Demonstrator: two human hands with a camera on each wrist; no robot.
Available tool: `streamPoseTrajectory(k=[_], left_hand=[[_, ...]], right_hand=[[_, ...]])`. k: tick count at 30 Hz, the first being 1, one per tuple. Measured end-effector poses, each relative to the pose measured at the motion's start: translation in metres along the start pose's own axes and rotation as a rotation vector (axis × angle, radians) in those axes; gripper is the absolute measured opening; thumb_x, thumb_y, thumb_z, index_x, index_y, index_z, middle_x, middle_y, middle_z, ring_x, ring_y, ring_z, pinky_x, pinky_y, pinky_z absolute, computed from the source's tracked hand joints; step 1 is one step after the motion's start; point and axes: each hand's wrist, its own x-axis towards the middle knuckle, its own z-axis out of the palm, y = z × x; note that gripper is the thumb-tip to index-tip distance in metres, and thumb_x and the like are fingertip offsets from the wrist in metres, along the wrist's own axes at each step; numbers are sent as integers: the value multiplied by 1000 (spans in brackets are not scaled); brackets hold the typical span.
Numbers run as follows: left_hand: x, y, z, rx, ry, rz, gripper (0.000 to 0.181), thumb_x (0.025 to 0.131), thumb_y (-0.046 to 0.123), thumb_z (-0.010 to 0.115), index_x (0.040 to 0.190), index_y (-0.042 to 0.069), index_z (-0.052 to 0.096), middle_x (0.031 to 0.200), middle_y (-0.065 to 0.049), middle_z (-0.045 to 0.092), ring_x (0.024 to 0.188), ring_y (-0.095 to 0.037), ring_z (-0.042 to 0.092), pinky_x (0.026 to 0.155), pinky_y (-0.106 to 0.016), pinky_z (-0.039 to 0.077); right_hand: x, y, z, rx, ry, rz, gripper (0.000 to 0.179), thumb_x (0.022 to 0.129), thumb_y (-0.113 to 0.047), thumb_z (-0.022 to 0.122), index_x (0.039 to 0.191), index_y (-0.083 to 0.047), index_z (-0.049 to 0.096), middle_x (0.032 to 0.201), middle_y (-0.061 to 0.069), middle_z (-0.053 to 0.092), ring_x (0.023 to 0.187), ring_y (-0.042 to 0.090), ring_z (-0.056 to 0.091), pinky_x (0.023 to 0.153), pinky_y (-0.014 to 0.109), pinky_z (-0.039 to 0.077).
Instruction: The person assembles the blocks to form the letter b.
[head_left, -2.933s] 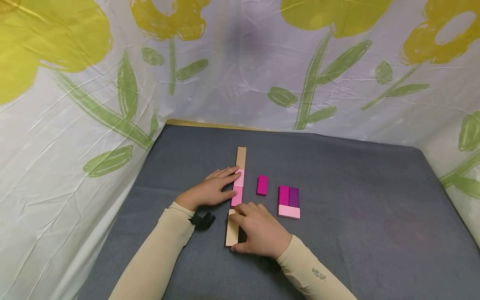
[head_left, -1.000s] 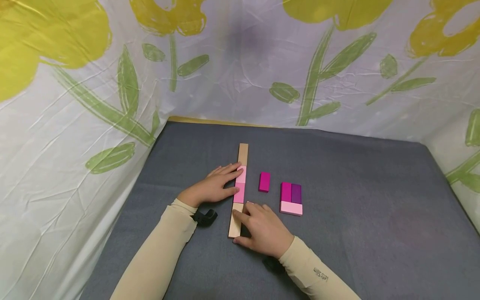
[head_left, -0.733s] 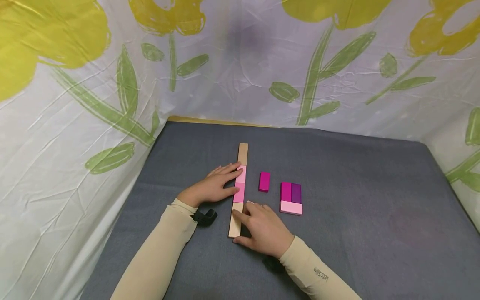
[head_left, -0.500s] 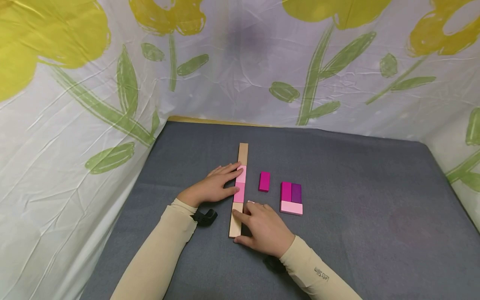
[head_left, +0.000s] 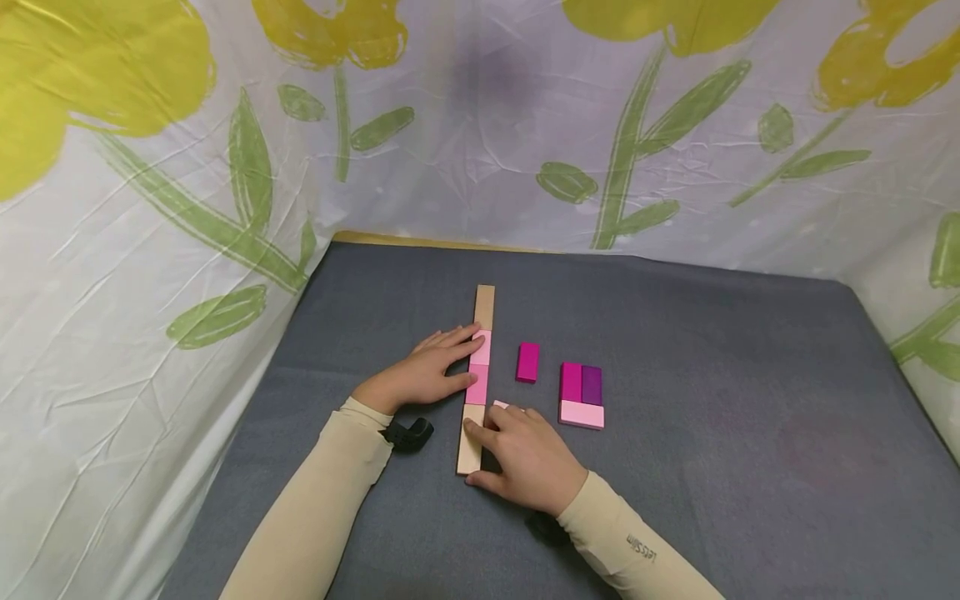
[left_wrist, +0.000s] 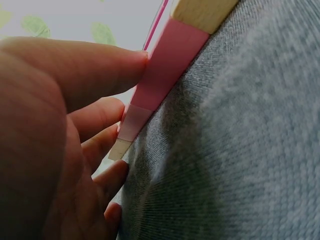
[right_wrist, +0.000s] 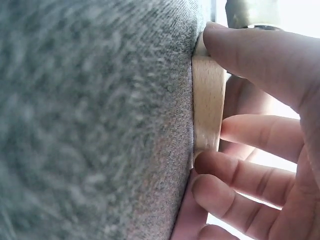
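Observation:
In the head view, a straight row of blocks runs away from me. It has a wooden block (head_left: 485, 305) at the far end, a light pink block (head_left: 482, 357), a pink block (head_left: 477, 392) and a near wooden block (head_left: 469, 457). My left hand (head_left: 420, 377) lies along the row's left side, its extended fingers and thumb touching the two pink blocks. My right hand (head_left: 531, 460) holds the near wooden block, thumb at its near end, index finger on top. A light pink corner (head_left: 500, 404) peeks out past the right fingers, the rest hidden.
Right of the row lies a single magenta block (head_left: 528, 363). Farther right, a magenta block (head_left: 570, 382) and a purple block (head_left: 592, 386) sit side by side against a pale pink block (head_left: 581, 414). A grey cloth (head_left: 720, 433) covers the table, with a flower-print curtain (head_left: 480, 158) behind.
Since the oldest frame, the near wooden block has moved forward under my right hand, closing the gap to the pink block. My left hand stays at the row; the head view has shifted slightly.

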Motion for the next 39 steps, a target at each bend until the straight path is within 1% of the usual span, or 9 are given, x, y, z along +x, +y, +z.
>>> streamPoseTrajectory(k=[6,10,15,21,28,30,35,37,39], left_hand=[[0,0,0,-9,-1,0,69,106,35,59,166,12,32,176,-6,18,162,-33,15,131,-54,4],[0,-1,0,-22,-10,7,72,105,37,60,166,13,31,176,-6,17,163,-33,14,131,-54,3],[0,-4,0,-63,-42,9,85,99,48,65,168,15,27,177,-3,12,163,-33,9,131,-55,0],[-2,-2,-2,-104,-72,14,105,88,54,77,169,16,22,178,0,7,164,-30,4,131,-54,-3],[-3,-4,-2,-100,-63,9,111,84,55,82,169,17,22,178,1,7,164,-30,4,131,-55,-3],[-3,-5,-2,-102,-61,10,111,84,55,82,169,17,23,178,1,8,164,-29,4,131,-55,-3],[-2,-6,-1,-106,-57,24,110,84,55,82,169,16,24,178,1,8,164,-31,5,131,-55,-3],[-1,-6,-1,-104,-58,26,110,84,55,82,169,16,24,178,1,8,164,-31,5,131,-55,-2],[0,-5,-1,-104,-59,25,111,83,55,82,169,16,24,178,1,8,164,-31,5,131,-54,-2]], right_hand=[[0,-1,0,-2,-4,5,65,88,-58,81,138,-18,72,105,-1,66,91,13,57,85,37,54],[0,0,0,-1,20,1,65,86,-58,82,135,-17,73,103,-2,65,89,12,56,81,36,53],[-1,2,2,4,42,-4,66,83,-58,84,134,-17,74,99,-3,63,82,10,49,74,33,49],[0,3,3,23,29,-3,68,84,-59,84,137,-17,72,103,-3,64,85,10,51,77,33,51],[1,3,2,36,10,4,71,85,-61,82,139,-17,70,107,-2,65,90,11,55,81,35,53],[1,4,1,50,10,-4,69,85,-62,81,137,-17,72,107,-2,65,90,11,56,81,35,54],[1,10,-7,128,70,-34,54,89,-58,79,122,-15,77,101,-2,65,83,10,57,76,32,54],[1,15,-13,163,106,-35,48,91,-52,80,120,-14,78,99,-1,66,80,10,59,74,32,55],[1,20,-18,182,142,-25,45,91,-46,81,120,-11,78,100,0,69,82,12,63,77,33,58]])
